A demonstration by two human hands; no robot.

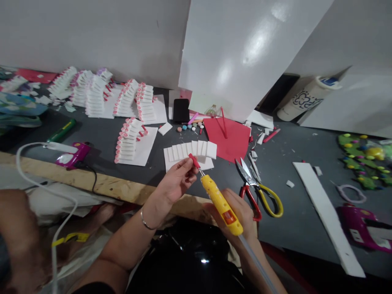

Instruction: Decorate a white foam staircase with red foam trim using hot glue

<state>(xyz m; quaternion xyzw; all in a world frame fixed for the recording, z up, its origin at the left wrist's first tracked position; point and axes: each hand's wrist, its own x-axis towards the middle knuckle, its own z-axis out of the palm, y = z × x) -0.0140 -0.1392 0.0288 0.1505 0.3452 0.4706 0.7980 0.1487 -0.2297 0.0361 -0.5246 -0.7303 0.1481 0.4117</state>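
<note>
My left hand (180, 179) pinches a small red piece of rolled foam or paper (194, 160) between thumb and fingertips. My right hand (237, 208) is wrapped round a yellow pen-shaped hot glue gun (218, 200) with a red switch and a translucent stick running out of its back. The glue gun's metal tip is at the lower end of the red piece; whether they touch I cannot tell. Just beyond my left hand lies a row of overlapping white foam strips (183, 151) on a white card. Red-and-yellow-handled scissors (251, 183) lie half open right of my right hand.
Several finished-looking fan pieces (127, 141) with pink tips stand at the left and back. A red sheet (229, 139), a black phone-like object (181, 110), a tumbler (303, 100) and a long white strip (327, 212) lie around. Another person's arm (18, 237) is at lower left.
</note>
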